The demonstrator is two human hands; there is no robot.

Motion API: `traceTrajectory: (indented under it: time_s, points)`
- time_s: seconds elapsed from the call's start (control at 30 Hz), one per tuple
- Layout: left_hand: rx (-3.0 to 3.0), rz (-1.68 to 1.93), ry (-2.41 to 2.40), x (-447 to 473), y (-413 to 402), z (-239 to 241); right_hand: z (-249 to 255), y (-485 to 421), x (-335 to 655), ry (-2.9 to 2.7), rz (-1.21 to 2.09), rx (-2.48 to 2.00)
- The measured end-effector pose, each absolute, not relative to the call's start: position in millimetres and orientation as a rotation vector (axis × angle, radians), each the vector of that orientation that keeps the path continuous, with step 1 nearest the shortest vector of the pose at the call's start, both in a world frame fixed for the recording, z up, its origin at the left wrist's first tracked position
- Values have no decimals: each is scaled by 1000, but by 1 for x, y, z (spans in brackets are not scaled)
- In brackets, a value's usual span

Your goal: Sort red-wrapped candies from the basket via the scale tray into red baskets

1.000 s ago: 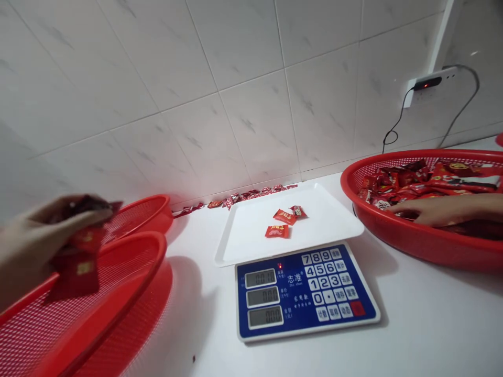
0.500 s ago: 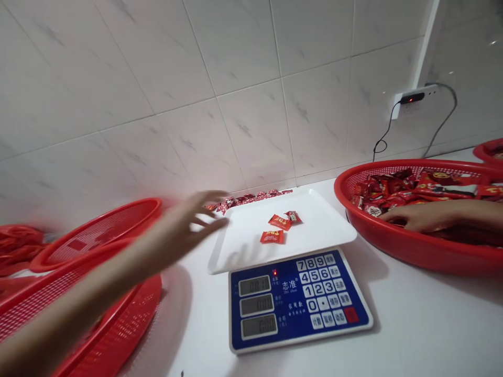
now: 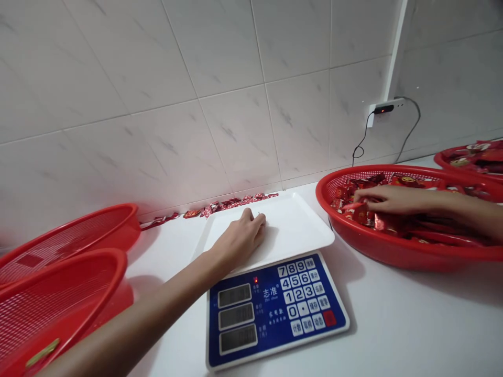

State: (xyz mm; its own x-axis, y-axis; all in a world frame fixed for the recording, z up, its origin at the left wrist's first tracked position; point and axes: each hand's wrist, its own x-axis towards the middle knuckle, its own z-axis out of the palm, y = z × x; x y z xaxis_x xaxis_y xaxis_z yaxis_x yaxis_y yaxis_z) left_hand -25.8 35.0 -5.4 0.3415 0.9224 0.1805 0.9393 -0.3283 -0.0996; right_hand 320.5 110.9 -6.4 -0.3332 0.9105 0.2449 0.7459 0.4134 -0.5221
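Observation:
My left hand (image 3: 244, 235) rests on the white tray (image 3: 296, 225) of a scale, fingers curled down. Whatever lies under or inside those fingers is hidden; no candies show on the rest of the tray. Below the tray is the scale's blue keypad panel (image 3: 271, 335) with number keys and grey displays. On the right, my right hand (image 3: 387, 200) is over a red plastic basket (image 3: 396, 256) and pinches a red wrapped candy (image 3: 354, 205) between thumb and fingers. Many red wrapped candies (image 3: 387, 222) fill that basket around the hand.
Several candies (image 3: 228, 205) lie in a row along the tiled wall behind the tray. Two red baskets stand at left; the nearer basket (image 3: 98, 262) holds a gold-coloured piece (image 3: 43, 353). Another filled basket (image 3: 451, 159) is at far right, near a wall socket (image 3: 387, 111) with cables.
My left hand has come down onto the tray and curled where three candies lay, which no longer show. My right hand has risen within the basket, now with a candy. The view has shifted.

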Motion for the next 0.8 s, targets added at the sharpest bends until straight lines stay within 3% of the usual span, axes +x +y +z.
traceTrajectory:
  time_s: [0.3,0.43,0.53,0.63,0.8]
  points:
    - [-2398,-286,-1752,-52,31,-10,38,86,251,-1876,651,-1418]
    - [-2397,-294,-1771,-51,27,-13,29,78,184,-2155,888,-1180]
    - [-2409,-309,-1780,-55,22,-13,12,80,146,-2291,794,-1079]
    - [-2382,-366,-1822,-60,21,-6,1,85,132,-2294,713,-1058]
    - [-2318,-485,-1954,-65,42,9,4,87,144,-2087,912,-1001]
